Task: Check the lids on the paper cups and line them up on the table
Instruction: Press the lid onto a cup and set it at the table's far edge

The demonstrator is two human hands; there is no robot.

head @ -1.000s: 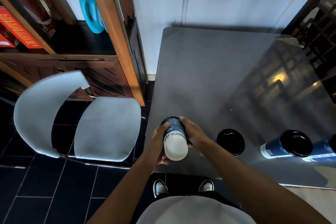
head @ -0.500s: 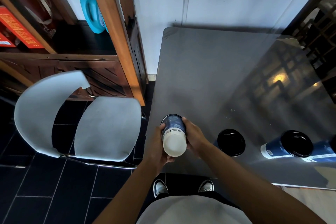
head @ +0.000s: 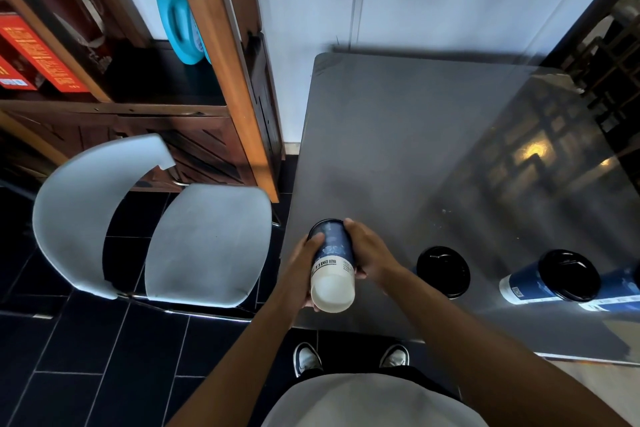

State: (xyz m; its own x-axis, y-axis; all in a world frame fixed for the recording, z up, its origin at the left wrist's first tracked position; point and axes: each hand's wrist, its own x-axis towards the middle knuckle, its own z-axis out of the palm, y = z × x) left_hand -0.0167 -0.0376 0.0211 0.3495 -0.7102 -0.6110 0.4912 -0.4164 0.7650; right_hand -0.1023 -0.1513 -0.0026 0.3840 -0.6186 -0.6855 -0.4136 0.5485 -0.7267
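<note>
Both hands hold one blue paper cup (head: 333, 253) over the near left corner of the grey table (head: 433, 149). It is tipped over, white base toward me and lidded end pointing away. My left hand (head: 303, 263) grips its left side, my right hand (head: 367, 250) its right side. A second cup with a black lid (head: 443, 271) stands on the table just right of my right wrist. Further right stands a third blue cup (head: 550, 279) with a black lid. A fourth blue cup (head: 620, 291) shows partly at the right edge.
A white chair (head: 194, 239) stands left of the table. Behind it is a wooden shelf unit (head: 221, 55) holding a teal bottle (head: 178, 10) and red boxes (head: 38, 52). Black tiles cover the floor, and my shoes (head: 306, 359) show under the table's near edge.
The cup has tilted further in my hands, its lidded end now higher and farther away and its white base swung toward me. The other cups have not moved.
</note>
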